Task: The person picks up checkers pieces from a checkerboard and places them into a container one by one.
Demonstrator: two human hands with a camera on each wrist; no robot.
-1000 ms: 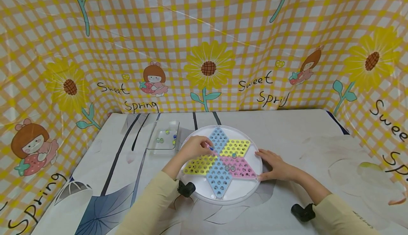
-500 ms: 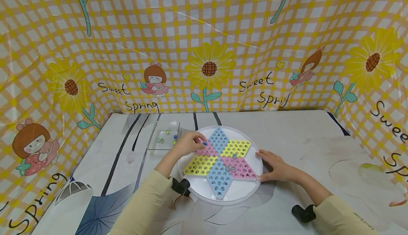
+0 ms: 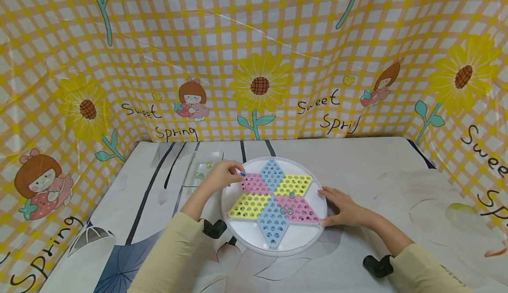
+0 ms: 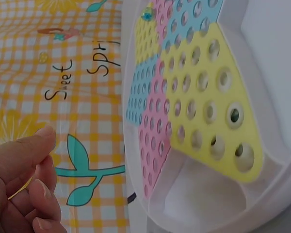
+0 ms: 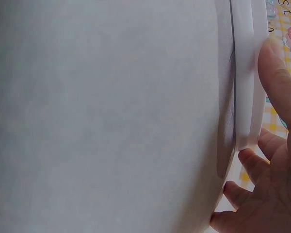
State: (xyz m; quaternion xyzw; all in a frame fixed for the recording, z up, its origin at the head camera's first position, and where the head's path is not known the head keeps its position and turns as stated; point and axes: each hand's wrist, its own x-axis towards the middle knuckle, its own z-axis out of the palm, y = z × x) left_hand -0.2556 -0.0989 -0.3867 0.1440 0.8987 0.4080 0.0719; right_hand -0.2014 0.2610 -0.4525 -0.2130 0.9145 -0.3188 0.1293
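Left wrist view: the left hand [image 4: 19,184] is showing only curled fingers at the frame edge, and whatever the fingertips are pinching is sitting out of sight there. Right wrist view: mostly blank white table [image 5: 102,116], with the right hand [image 5: 276,160] cut off at the right border and the board's rim running as a narrow strip.

Head view: the left hand [image 3: 222,174] is hovering over the upper-left rim of the round white board [image 3: 295,240], fingertips pinching a small blue marble [image 3: 243,174]; the marble is too small to read in detail. It is sitting just above the pink panel [image 3: 254,185], at the board's left edge, between the board and the clear tray [image 3: 190,179]. The tray is partly hidden behind the left hand; a few marbles are showing inside, count unclear.

The right hand [image 3: 344,207] is lying flat, fingers straight, pressing against the board's right rim. The two hands are well apart, one on each side of the board.

The board's star is lying flat, its blue points running away from and toward the person along the long axis, yellow and pink panels to either side. Three loose marbles [image 3: 286,210] are sitting in holes near the centre.

The table is wearing a white cloth with grey-blue leaf prints. A yellow checked backdrop [image 3: 254,54] with sunflowers and "Sweet Spring" lettering is enclosing it on three sides.
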